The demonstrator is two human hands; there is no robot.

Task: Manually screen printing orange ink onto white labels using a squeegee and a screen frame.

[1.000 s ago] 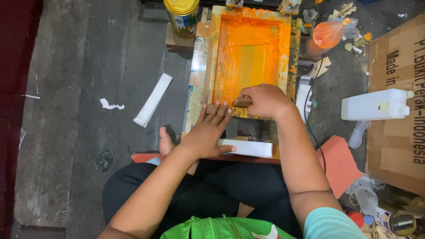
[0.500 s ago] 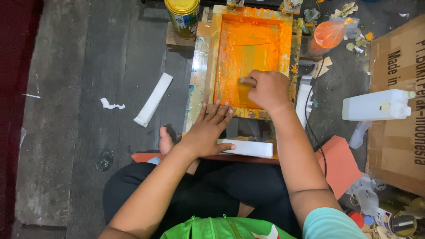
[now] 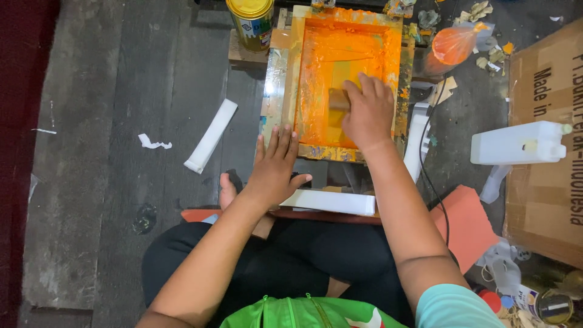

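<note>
Squeegee (image 3: 338, 99): wooden, mid-screen, poking out left of the right-hand fingers, wrapped tight.
Right hand (image 3: 366, 112): fingers curled together over the squeegee, knuckles up, pressing onto orange ink.
Printing frame (image 3: 408, 73): orange-smeared screen under both sets of fingers, flat on a low stand.
Left hand (image 3: 275, 165): fingers spread flat, tips on the frame's near-left corner.
White strip (image 3: 333, 201): just behind the left thumb.
Paint can (image 3: 250, 22): well beyond the left fingertips.
White jug (image 3: 517, 143): far right of the right hand.
</note>
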